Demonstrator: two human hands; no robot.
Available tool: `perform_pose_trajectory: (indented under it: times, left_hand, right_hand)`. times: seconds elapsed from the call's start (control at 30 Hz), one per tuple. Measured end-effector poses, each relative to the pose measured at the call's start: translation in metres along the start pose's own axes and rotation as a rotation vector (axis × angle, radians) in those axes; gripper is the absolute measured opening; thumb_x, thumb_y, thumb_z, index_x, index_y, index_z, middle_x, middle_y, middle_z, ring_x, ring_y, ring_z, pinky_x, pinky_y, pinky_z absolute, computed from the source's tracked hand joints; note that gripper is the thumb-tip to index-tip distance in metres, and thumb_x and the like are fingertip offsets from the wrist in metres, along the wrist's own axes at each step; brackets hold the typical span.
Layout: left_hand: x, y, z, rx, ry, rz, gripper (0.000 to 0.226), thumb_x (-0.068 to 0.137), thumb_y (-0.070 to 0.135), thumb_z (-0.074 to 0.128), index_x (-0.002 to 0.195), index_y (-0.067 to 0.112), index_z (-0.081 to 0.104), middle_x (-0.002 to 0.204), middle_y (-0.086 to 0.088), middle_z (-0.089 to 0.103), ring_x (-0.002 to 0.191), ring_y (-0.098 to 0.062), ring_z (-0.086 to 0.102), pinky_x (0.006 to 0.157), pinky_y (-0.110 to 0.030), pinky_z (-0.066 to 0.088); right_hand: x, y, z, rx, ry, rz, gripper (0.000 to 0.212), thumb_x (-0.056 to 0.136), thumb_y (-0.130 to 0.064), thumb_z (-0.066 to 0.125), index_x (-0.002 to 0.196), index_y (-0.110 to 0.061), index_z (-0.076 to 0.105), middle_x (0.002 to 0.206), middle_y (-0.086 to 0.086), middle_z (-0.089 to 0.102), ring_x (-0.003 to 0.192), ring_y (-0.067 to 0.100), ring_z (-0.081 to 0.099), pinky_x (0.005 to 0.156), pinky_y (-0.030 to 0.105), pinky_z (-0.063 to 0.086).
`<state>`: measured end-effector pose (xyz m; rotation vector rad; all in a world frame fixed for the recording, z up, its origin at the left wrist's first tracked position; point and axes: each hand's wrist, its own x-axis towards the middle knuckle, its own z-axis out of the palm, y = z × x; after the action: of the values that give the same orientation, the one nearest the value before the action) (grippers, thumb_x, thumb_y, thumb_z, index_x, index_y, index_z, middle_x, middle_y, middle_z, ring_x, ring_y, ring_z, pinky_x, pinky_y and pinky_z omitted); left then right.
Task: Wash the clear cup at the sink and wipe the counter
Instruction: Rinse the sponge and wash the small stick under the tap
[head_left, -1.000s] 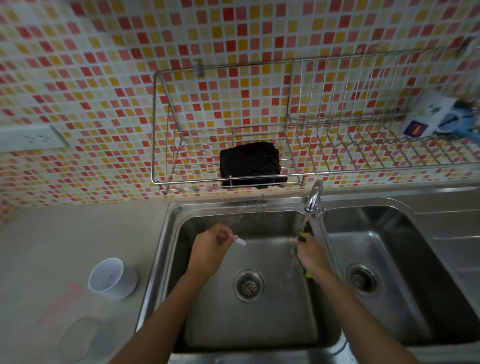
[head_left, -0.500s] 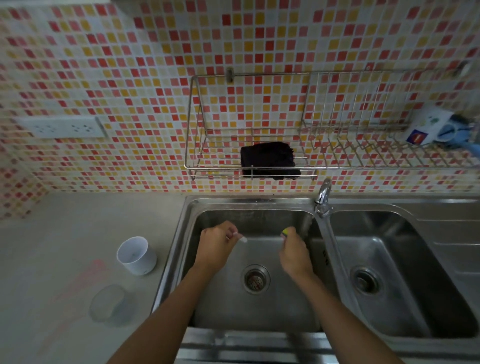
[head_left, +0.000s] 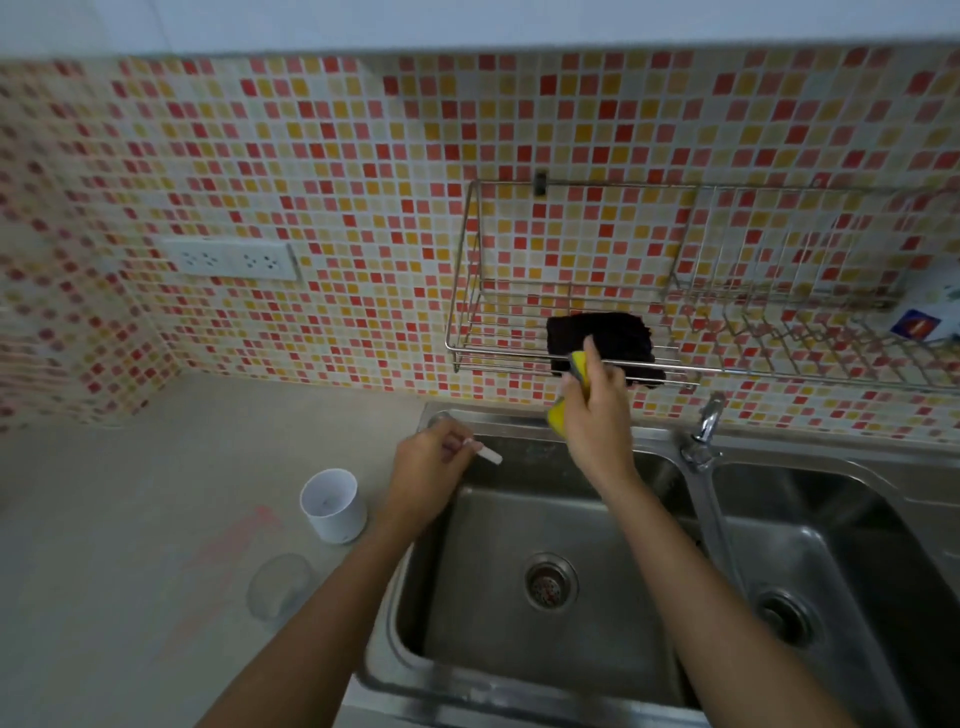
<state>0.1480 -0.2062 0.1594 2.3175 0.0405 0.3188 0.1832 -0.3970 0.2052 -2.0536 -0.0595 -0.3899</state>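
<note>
The clear cup (head_left: 278, 586) lies on the beige counter (head_left: 130, 519) left of the sink, near a pink stain (head_left: 228, 551). My right hand (head_left: 592, 415) is raised above the sink's back rim, shut on a yellow sponge (head_left: 563, 400), just below a dark cloth (head_left: 602, 345) in the wire rack (head_left: 675, 358). My left hand (head_left: 426, 467) hovers over the left sink's near-left rim, fingers curled, with a small white piece (head_left: 488, 454) sticking out; what it is I cannot tell.
A white cup (head_left: 332, 506) stands upright on the counter beside the left basin (head_left: 545, 582). The tap (head_left: 704, 426) sits between the two basins, its spout over the divider. A wall socket (head_left: 234, 260) is on the tiled wall. A mug (head_left: 930, 312) rests in the rack, far right.
My right hand lifted the sponge from under the tap up to the rack in front of the dark cloth. My view swung left and up, and the left hand stayed near the sink rim.
</note>
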Motion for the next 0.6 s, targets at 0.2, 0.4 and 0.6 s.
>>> perform_pose_trajectory:
  times: [0.2, 0.4, 0.6]
  left_hand:
    - [0.014, -0.02, -0.047, -0.009, 0.139, 0.002, 0.01, 0.087, 0.029, 0.068, 0.092, 0.021, 0.064, 0.08, 0.01, 0.064, 0.072, -0.004, 0.06, 0.066, -0.015, 0.046]
    - [0.02, -0.056, -0.091, 0.019, 0.142, -0.015, 0.016, 0.085, 0.03, 0.07, 0.093, 0.016, 0.068, 0.078, 0.006, 0.066, 0.07, -0.007, 0.06, 0.062, -0.01, 0.041]
    - [0.025, -0.091, -0.124, 0.022, 0.129, -0.03, 0.015, 0.085, 0.032, 0.07, 0.091, 0.018, 0.068, 0.074, 0.007, 0.064, 0.066, -0.004, 0.058, 0.059, -0.008, 0.04]
  right_hand:
    - [0.077, -0.047, 0.025, 0.058, 0.175, -0.157, 0.023, 0.092, -0.022, 0.062, 0.103, -0.015, 0.044, 0.105, 0.006, 0.053, 0.091, 0.016, 0.056, 0.073, 0.016, 0.042]
    - [0.134, -0.026, 0.067, -0.483, -0.119, 0.096, 0.046, 0.093, -0.03, 0.06, 0.124, 0.001, 0.047, 0.133, 0.023, 0.043, 0.113, 0.034, 0.051, 0.081, 0.031, 0.042]
    - [0.143, -0.02, 0.087, -0.614, -0.181, 0.187, 0.025, 0.095, -0.028, 0.057, 0.082, -0.006, 0.055, 0.092, 0.031, 0.051, 0.065, 0.025, 0.053, 0.045, 0.026, 0.036]
